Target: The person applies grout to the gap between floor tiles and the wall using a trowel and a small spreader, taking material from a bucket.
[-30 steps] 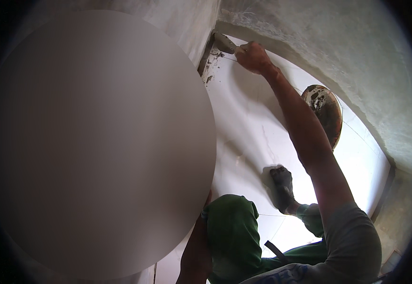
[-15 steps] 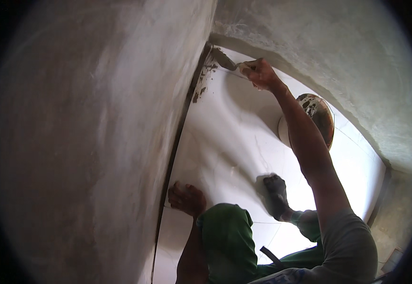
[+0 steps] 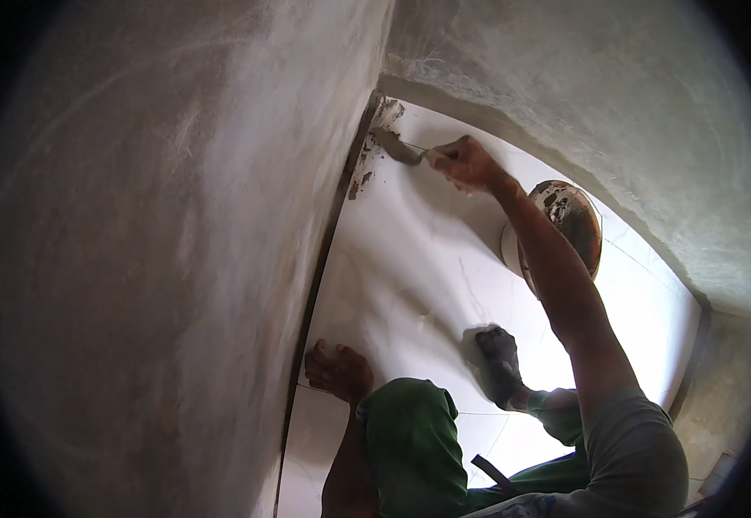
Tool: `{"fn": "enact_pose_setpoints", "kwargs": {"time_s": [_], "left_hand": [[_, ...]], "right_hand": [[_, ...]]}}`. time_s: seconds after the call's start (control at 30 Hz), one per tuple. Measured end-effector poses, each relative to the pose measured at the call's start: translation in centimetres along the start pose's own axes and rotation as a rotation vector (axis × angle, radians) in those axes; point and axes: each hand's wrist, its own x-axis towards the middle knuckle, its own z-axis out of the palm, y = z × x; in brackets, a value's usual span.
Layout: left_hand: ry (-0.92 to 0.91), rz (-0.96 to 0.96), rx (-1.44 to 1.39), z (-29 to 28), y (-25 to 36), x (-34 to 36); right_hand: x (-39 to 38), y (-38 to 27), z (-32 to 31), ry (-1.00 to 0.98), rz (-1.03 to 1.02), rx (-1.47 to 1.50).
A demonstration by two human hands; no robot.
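My right hand (image 3: 468, 164) is closed round the handle of a trowel (image 3: 399, 148), its arm stretched toward the far corner. The grey blade lies low over the white tiled floor (image 3: 401, 268), its tip beside the left wall's foot. Smears of wet, grey-brown mortar (image 3: 387, 114) mark the tiles around the blade, with darker crumbs closer to me along the gap. At the lower left, my left hand (image 3: 338, 369) rests on the tiles near the wall, fingers spread and holding nothing.
A mortar-stained bucket (image 3: 595, 229) stands beyond my right forearm, partly hidden by it. Plastered walls rise on the left (image 3: 177, 259) and far right (image 3: 600, 112), with a dark gap along the left floor edge. My bare foot (image 3: 500, 363) and green-trousered knee (image 3: 411, 436) are close by.
My right hand has drawn the trowel nearer, away from the far corner and along the left wall. My left hand stays in place. The view has shifted slightly.
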Motion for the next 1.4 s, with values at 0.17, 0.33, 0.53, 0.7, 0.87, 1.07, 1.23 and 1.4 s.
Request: {"fn": "enact_pose_setpoints", "kwargs": {"time_s": [0.17,0.33,0.53,0.7,0.87,1.07,1.23,1.4], "left_hand": [[-0.076,-0.013,-0.223,-5.6,1.7,2.3],[-0.150,-0.062,-0.224,-6.3,1.9,2.7],[-0.110,-0.046,-0.228,-5.8,1.7,2.6],[-0.129,-0.030,-0.225,-4.8,1.4,2.0],[-0.017,-0.035,-0.137,-2.8,0.3,1.2],[-0.058,-0.004,-0.110,-3.8,1.8,1.6],[0.093,0.076,-0.036,-2.1,0.5,1.3],[0.001,0.043,-0.097,-2.2,1.5,0.4]], "right_hand": [[-2.3,0.0,0.5,-0.205,-0.014,-0.060],[-0.6,1.5,-2.7,0.030,-0.036,0.183],[5.1,4.0,-5.3,0.032,-0.171,0.239],[5.3,3.6,-5.2,0.030,-0.074,0.248],[0.4,2.1,-0.3,-0.129,-0.056,0.158],[-5.2,0.8,2.9,-0.147,0.117,0.054],[-9.2,-2.0,5.1,-0.331,0.111,0.102],[-17.1,-2.5,-1.2,-0.342,0.099,0.039]]}}
